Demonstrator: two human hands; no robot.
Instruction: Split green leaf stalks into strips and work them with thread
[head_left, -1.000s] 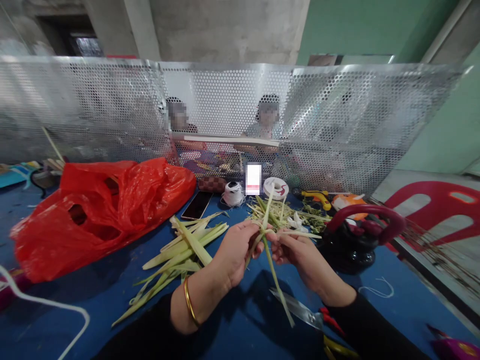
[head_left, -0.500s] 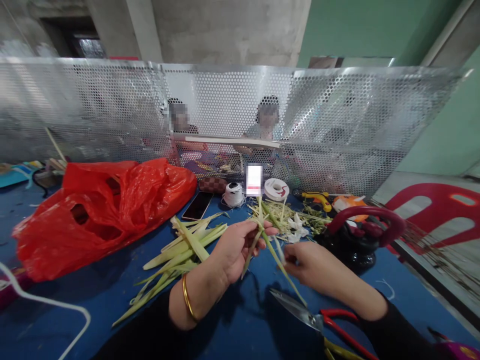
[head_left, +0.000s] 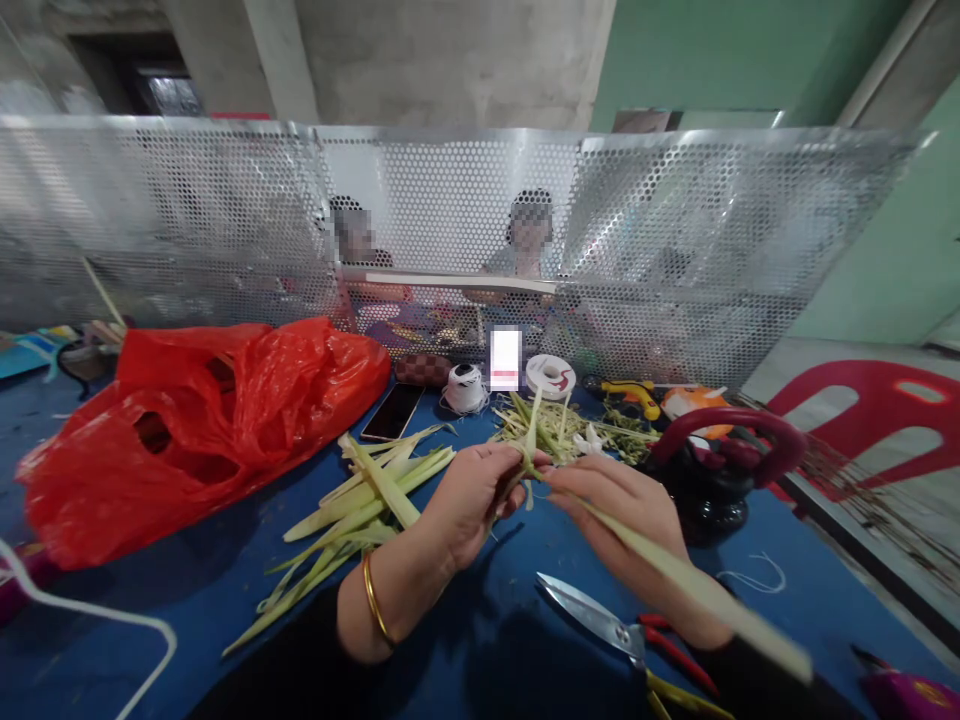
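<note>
The right hand (head_left: 626, 492), lower and apart half a second ago, is now up just beside the left hand (head_left: 472, 500). The green tail that hung over toward the scissors (head_left: 591, 610) no longer hangs there; a long pale strip (head_left: 675, 570) now trails over the right wrist toward 4 o'clock. Whether they are one strip I cannot tell. The folding at the crossed leaf strips (head_left: 529, 455) seems to be on a fresh pass. They sit at the left fingertips, near the centre: the left hand curls in a firm pinch on them, while the right nearly closes, its fingertips seemingly on the pale strip close by.

From the crossing, bare desk (head_left: 465, 650) opens at 6 o'clock. The scissors limit 5 o'clock, the black pot (head_left: 705, 510) 3, trimmings (head_left: 551, 425) 12 to 1, and the leaf pile (head_left: 382, 480) 9. The desk's right edge lies beyond the pot.
</note>
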